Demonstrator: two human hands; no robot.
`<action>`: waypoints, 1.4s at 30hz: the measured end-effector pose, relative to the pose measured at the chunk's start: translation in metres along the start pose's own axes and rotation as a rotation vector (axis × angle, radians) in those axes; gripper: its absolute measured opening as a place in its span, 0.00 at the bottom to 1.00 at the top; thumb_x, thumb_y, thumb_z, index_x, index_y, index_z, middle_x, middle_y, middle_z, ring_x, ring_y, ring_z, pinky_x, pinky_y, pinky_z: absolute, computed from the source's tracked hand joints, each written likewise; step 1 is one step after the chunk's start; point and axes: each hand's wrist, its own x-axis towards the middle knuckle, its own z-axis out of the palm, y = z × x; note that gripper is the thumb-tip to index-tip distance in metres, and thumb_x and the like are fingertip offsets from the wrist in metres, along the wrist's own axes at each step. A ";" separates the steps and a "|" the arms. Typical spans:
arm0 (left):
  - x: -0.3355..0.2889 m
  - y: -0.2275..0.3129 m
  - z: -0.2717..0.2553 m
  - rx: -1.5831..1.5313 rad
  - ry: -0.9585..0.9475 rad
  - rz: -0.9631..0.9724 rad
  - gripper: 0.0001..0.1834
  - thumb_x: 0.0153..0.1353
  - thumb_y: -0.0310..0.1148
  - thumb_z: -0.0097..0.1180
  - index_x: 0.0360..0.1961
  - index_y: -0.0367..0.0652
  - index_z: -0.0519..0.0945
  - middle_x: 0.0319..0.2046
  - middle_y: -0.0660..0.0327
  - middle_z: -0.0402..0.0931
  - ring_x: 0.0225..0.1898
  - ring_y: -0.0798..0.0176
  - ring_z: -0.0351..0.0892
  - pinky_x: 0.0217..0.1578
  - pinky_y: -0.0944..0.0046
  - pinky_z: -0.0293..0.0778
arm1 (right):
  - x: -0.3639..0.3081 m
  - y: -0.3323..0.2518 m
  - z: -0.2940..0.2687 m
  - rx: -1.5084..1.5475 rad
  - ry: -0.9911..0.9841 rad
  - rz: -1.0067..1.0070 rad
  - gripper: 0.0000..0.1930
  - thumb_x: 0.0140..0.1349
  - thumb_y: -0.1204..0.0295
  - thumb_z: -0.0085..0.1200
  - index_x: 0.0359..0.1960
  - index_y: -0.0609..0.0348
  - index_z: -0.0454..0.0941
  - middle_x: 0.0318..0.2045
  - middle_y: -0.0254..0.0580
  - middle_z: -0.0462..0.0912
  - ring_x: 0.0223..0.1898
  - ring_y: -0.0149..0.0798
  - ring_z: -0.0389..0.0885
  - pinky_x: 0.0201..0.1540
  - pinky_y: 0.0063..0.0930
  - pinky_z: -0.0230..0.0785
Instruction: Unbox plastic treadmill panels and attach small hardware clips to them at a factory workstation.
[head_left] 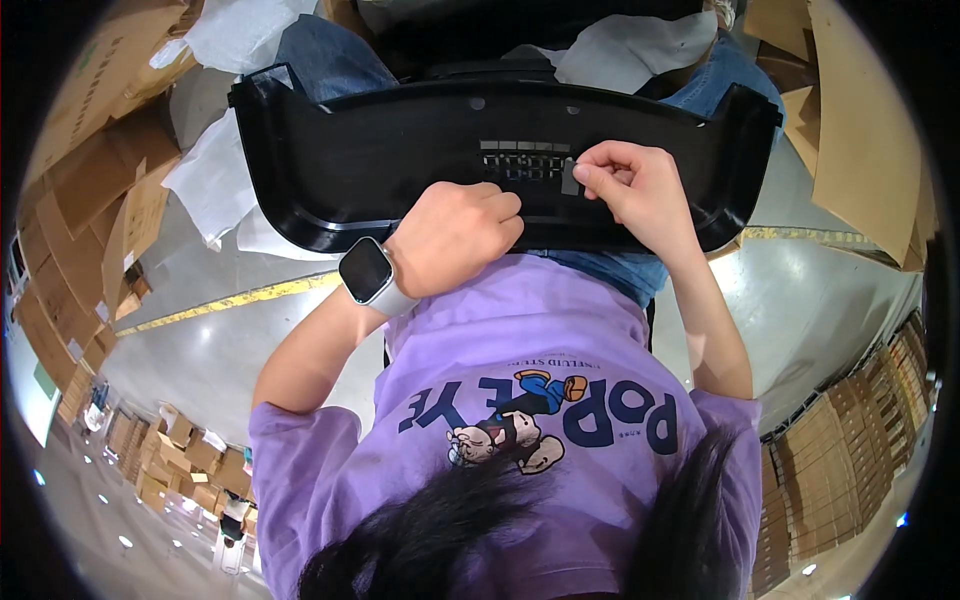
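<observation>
A large black plastic panel [370, 150] with raised, curved ends lies across my lap. Right of its middle is a row of small rectangular slots [522, 164] with a strip of dark grey pieces along the upper edge. My right hand [645, 195] pinches a small dark grey tab [570, 178] between thumb and forefinger, beside the right end of the slots. Over the panel's near edge, below the slots, my left hand [458, 222] is closed with its knuckles up. Its fingertips are hidden, so whatever they hold cannot be made out.
Open cardboard boxes [75, 220] stand at the left, and a large cardboard flap [870, 130] rises at the right. White wrapping sheets [635, 50] lie beyond the panel and at its left. A yellow line [235, 298] crosses the grey floor. Stacked cartons [840, 440] stand at the lower right.
</observation>
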 end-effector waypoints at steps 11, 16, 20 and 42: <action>0.002 -0.002 -0.002 -0.027 -0.008 -0.038 0.09 0.39 0.30 0.61 0.18 0.41 0.72 0.22 0.61 0.67 0.28 0.59 0.73 0.24 0.62 0.70 | 0.003 -0.001 0.004 -0.113 0.081 -0.116 0.05 0.56 0.75 0.56 0.27 0.66 0.78 0.17 0.32 0.77 0.19 0.20 0.72 0.23 0.14 0.62; 0.004 0.000 -0.004 -0.017 0.000 -0.051 0.09 0.39 0.29 0.61 0.18 0.41 0.72 0.22 0.61 0.67 0.28 0.59 0.73 0.24 0.61 0.70 | 0.003 -0.001 0.004 -0.165 0.120 -0.149 0.06 0.54 0.74 0.56 0.26 0.65 0.79 0.17 0.37 0.78 0.18 0.25 0.74 0.24 0.18 0.65; 0.004 0.001 -0.003 -0.014 0.002 -0.058 0.09 0.38 0.30 0.62 0.18 0.41 0.73 0.23 0.61 0.68 0.28 0.59 0.73 0.25 0.61 0.70 | 0.002 -0.002 0.006 -0.224 0.158 -0.162 0.06 0.53 0.73 0.56 0.26 0.64 0.80 0.16 0.42 0.79 0.17 0.33 0.77 0.24 0.22 0.68; 0.005 0.000 -0.001 -0.051 -0.007 -0.054 0.12 0.40 0.34 0.65 0.20 0.41 0.73 0.23 0.60 0.68 0.28 0.58 0.74 0.26 0.60 0.70 | 0.021 0.007 -0.008 -0.835 0.285 -0.417 0.26 0.44 0.45 0.61 0.11 0.55 0.70 0.10 0.35 0.72 0.15 0.40 0.75 0.20 0.29 0.66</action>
